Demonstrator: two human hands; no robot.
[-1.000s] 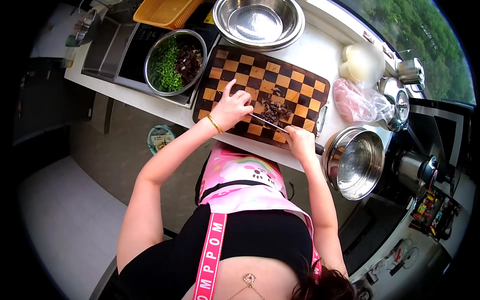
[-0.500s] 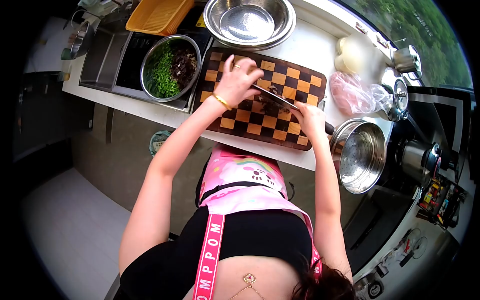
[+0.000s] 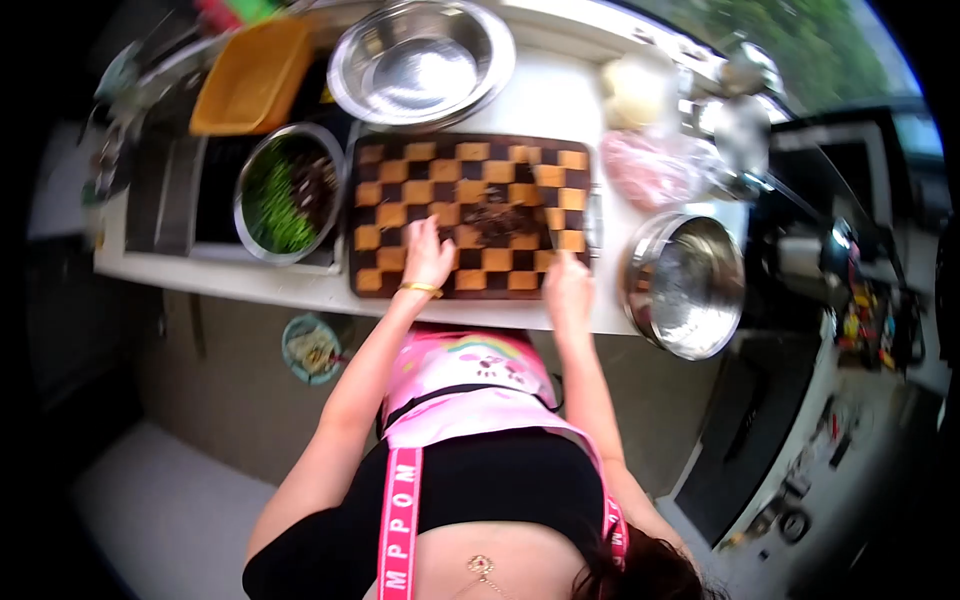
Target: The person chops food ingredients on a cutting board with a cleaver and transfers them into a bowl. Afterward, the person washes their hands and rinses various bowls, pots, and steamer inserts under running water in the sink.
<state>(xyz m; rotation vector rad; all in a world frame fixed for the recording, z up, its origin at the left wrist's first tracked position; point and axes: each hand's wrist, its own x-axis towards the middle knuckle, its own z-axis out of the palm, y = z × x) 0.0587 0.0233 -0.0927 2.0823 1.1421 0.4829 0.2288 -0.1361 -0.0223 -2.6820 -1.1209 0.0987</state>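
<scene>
A checkered wooden cutting board (image 3: 390, 215) lies on the counter in front of me. Chopped dark brown pieces (image 3: 497, 222) form a loose pile near its middle. My right hand (image 3: 570, 290), at the board's near right edge, is closed round the handle of a kitchen knife (image 3: 541, 195). The blurred blade points away from me, just right of the pile. Over the board's near left part is my left hand (image 3: 428, 258), wearing a gold bracelet; its fingers are apart and no object shows in them, though motion smears them somewhat.
Left of the board stands a steel bowl (image 3: 240, 215) of chopped greens and dark pieces. Behind are a yellow basket (image 3: 250, 80) and stacked steel basins (image 3: 420, 75). At right are a pink plastic bag (image 3: 650, 170) and a steel pot (image 3: 690, 285). A bin (image 3: 312, 350) sits below the counter.
My left hand has left the blade and come back toward the board's near left side. The knife in my right hand has swung to point away from me. The whole view has turned.
</scene>
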